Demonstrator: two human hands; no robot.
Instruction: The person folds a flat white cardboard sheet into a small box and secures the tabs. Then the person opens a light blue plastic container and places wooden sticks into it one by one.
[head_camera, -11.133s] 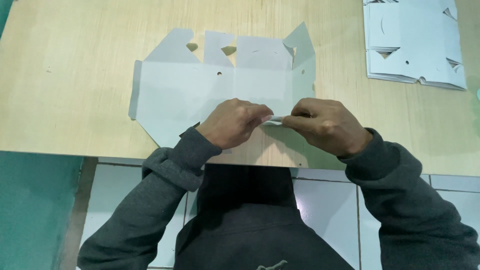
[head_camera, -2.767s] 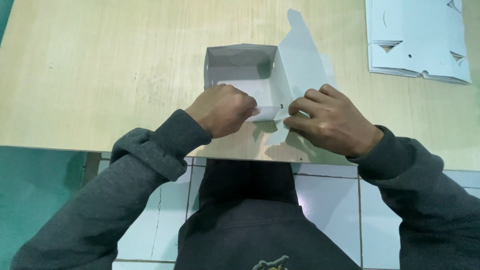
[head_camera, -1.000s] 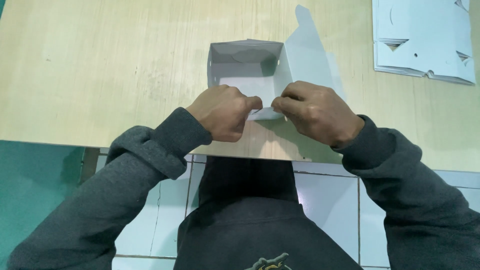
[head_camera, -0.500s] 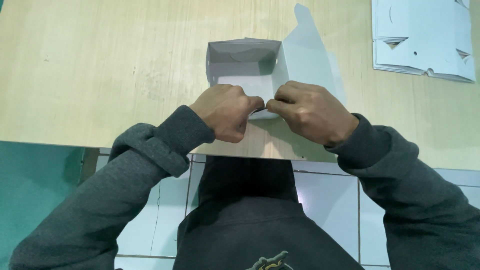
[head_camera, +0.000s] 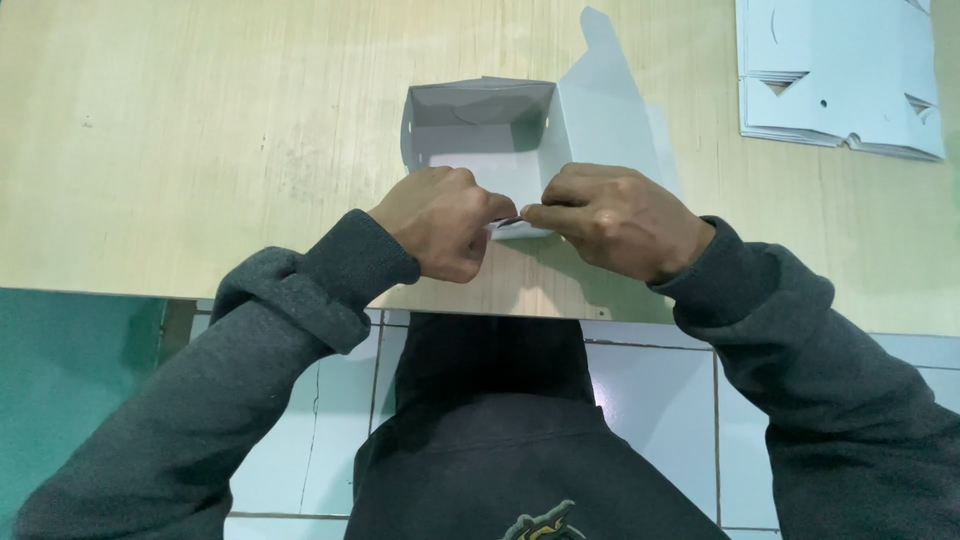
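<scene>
Here the left hand (head_camera: 440, 222) and right hand (head_camera: 612, 220) pinch, seemingly, the near wall of the white box (head_camera: 480, 130).

Light wood tabletop (head_camera: 200, 140) fills the upper part of the view, pale grain, faint scuffs, near edge running straight across. Below it, floor (head_camera: 650, 400) of large pale tiles with dark grout lines; one tile on the left shows a thin crack. Teal-green surface (head_camera: 70, 380) at lower left, beside the tiles; what it is cannot be told. Light is soft and even, slightly cool, with weak shadows on the wood. No walls or windows in view.
</scene>
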